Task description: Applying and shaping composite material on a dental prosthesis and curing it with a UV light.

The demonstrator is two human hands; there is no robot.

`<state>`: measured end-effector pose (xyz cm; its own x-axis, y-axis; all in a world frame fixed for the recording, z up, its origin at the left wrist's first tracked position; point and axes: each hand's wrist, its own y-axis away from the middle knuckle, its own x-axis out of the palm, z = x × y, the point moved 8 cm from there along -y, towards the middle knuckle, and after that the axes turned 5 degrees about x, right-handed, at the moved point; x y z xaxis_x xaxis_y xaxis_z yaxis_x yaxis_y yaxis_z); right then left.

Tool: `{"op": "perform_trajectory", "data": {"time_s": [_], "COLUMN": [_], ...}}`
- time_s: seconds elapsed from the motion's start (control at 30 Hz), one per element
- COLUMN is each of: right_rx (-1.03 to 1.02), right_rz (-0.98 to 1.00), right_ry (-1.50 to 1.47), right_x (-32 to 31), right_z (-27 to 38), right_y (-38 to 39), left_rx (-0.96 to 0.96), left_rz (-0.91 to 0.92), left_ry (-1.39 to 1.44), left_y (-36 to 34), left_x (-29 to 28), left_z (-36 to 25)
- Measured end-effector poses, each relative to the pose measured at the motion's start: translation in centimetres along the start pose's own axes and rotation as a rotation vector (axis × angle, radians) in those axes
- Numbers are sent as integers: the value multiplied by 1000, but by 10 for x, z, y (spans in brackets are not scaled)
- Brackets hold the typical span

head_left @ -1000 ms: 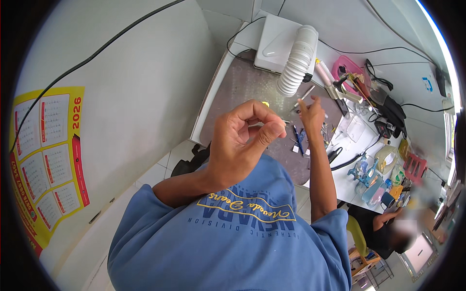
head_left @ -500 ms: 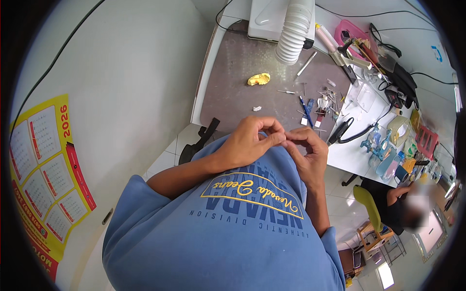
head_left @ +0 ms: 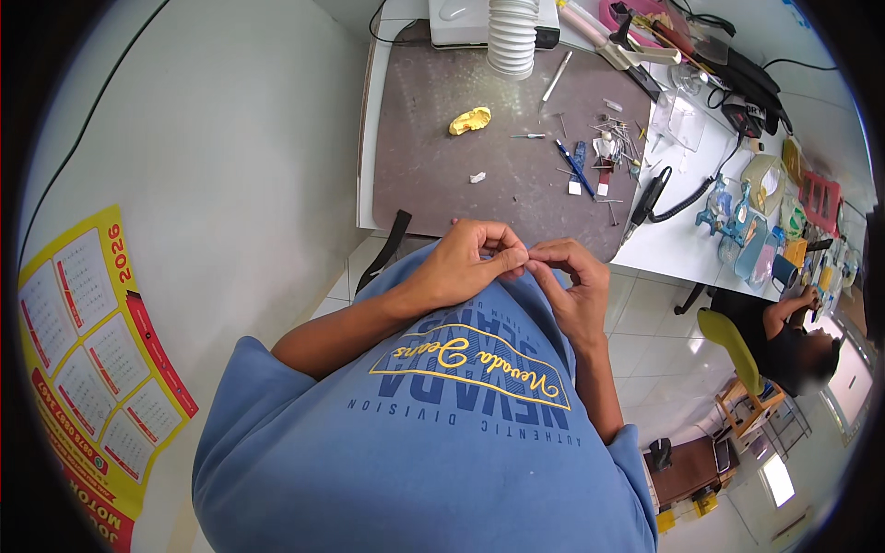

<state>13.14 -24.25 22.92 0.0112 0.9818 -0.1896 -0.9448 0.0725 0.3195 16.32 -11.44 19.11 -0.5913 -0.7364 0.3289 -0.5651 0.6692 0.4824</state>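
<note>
Close in front of my shirt, at the near edge of the brown work mat [head_left: 424, 166], both hands meet fingertip to fingertip. My left hand [head_left: 472, 264] is closed in a pinch, and so is my right hand [head_left: 576, 286]. Whatever sits between the fingertips is too small or hidden to make out. Beyond them on the mat lie a small white fragment [head_left: 477, 177] and a yellow, curved lump like a dental cast [head_left: 470, 121]. To the right are a blue pencil-like tool [head_left: 576, 169], a thin hand tool [head_left: 528, 136] and several small metal rotary bits [head_left: 627, 147].
A ribbed white hose [head_left: 512, 41] hangs over the mat's back. A black handpiece [head_left: 651, 205] with a coiled cord lies on the white table at right. Farther right, a co-worker [head_left: 784, 336] sits by a green chair [head_left: 728, 346]. A yellow calendar [head_left: 101, 369] hangs at left.
My view has shifted, so the bench things sit higher and further left in the picture. Both hands stay pinched together, with little visible change in their fingers.
</note>
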Motion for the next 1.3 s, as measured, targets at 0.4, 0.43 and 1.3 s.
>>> {"op": "perform_trajectory", "data": {"time_s": [0.4, 0.43, 1.3], "right_rx": [146, 145, 47], "right_rz": [-277, -281, -386], "right_ry": [168, 172, 410], "right_x": [3, 6, 16], "right_z": [-106, -114, -139], "right_y": [-103, -117, -45], "left_rx": [237, 303, 1128], "left_rz": [-33, -14, 591], "left_ry": [-63, -127, 208], "left_y": [47, 63, 171], "left_x": [-22, -14, 41], "left_z": [-59, -86, -193]}}
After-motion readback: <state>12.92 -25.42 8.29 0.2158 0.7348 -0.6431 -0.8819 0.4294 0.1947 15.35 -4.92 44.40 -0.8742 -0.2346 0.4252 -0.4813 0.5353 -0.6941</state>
